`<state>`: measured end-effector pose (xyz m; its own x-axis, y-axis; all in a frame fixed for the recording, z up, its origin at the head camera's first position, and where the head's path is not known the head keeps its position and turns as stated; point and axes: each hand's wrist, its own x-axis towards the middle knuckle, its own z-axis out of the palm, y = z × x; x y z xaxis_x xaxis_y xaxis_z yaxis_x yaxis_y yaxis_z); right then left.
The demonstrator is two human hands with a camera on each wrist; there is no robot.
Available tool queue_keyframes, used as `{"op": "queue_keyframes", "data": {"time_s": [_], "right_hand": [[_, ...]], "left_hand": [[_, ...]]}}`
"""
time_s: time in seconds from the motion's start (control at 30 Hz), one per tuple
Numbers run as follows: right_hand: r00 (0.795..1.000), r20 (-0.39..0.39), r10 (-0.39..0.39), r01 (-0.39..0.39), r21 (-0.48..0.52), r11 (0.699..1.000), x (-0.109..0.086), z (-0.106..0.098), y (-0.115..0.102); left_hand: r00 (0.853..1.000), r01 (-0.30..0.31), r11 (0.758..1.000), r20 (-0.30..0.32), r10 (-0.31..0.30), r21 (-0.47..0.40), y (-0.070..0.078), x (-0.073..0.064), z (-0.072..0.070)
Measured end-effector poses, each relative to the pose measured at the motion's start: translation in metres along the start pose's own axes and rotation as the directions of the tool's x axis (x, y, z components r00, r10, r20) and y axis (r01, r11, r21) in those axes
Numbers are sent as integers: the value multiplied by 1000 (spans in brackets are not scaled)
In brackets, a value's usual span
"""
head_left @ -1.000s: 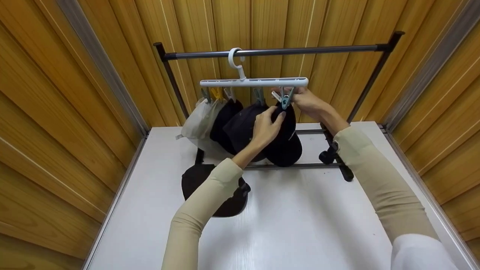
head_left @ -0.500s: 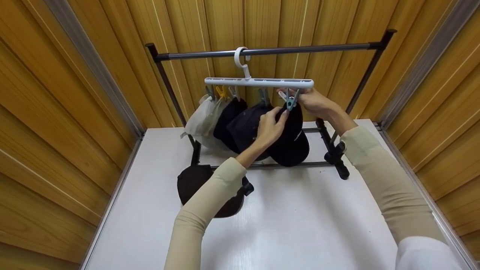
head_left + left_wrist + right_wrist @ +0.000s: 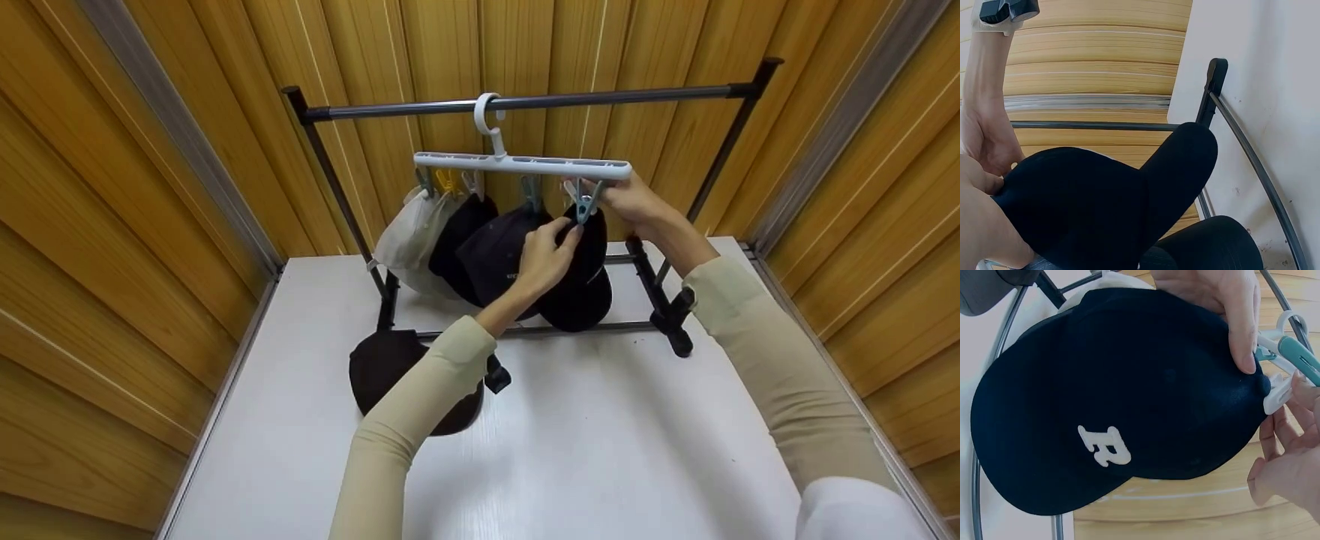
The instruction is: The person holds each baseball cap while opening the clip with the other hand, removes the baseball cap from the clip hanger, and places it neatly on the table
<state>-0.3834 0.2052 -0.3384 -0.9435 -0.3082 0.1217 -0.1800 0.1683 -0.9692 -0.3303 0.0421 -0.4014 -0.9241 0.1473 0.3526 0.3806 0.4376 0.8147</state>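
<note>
My left hand (image 3: 546, 256) grips a dark navy cap (image 3: 577, 300) near its crown, thumb on the outside. In the right wrist view that cap shows a white R on its front and hangs brim away from the hands. A white clothespin (image 3: 1278, 396) sits at the cap's top button, pinched by my right hand (image 3: 1292, 464) under the hanger's right end. Beside it a teal clothespin (image 3: 585, 206) hangs from the white hanger (image 3: 517, 163). Farther left, a navy cap (image 3: 495, 251), another dark cap (image 3: 459, 225) and pale caps (image 3: 409, 236) hang from clothespins.
The hanger hooks over the bar of a black rack (image 3: 637, 97) standing on a white surface (image 3: 600, 450). A dark brown cap (image 3: 382, 367) lies at the left front, partly behind the left forearm. Wood-patterned walls (image 3: 112, 225) enclose three sides.
The view has shifted slightly, and the hanger's right end has tilted a little lower. Both hands stay at the rightmost cap and its clothespins.
</note>
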Motion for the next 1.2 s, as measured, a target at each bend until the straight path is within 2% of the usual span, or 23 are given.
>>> {"op": "queue_keyframes", "data": {"time_s": [0.17, 0.3, 0.43, 0.53, 0.77, 0.97, 1.1, 1.2], "right_hand": [[1000, -18, 21, -21, -25, 999, -1, 0, 0], [1000, -26, 3, -4, -14, 1000, -1, 0, 1], [1000, -12, -15, 15, 23, 1000, -1, 1, 5], [1000, -15, 1, 0, 62, 998, -1, 3, 7], [1000, -25, 10, -6, 141, 990, -4, 5, 10], [994, -46, 96, -94, 49, 994, -12, -2, 7], [998, -22, 59, -58, 33, 998, -17, -11, 12], [999, 2, 35, -35, -39, 999, -23, -19, 17]], "left_hand": [[999, 1, 1000, 36, -1, 3, -2, -3, 1], [997, 4, 999, 76, -6, 33, -6, -8, 3], [995, 30, 999, 91, -32, 18, -9, -14, 1], [993, 45, 999, 105, -45, 2, -10, -19, -1], [991, 50, 998, 126, -54, 36, -15, -29, -9], [984, 89, 995, 151, -93, 33, -25, -39, -20], [980, 108, 994, 166, -108, 8, -28, -47, -27], [977, 119, 993, 174, -120, 13, -29, -52, -30]]}}
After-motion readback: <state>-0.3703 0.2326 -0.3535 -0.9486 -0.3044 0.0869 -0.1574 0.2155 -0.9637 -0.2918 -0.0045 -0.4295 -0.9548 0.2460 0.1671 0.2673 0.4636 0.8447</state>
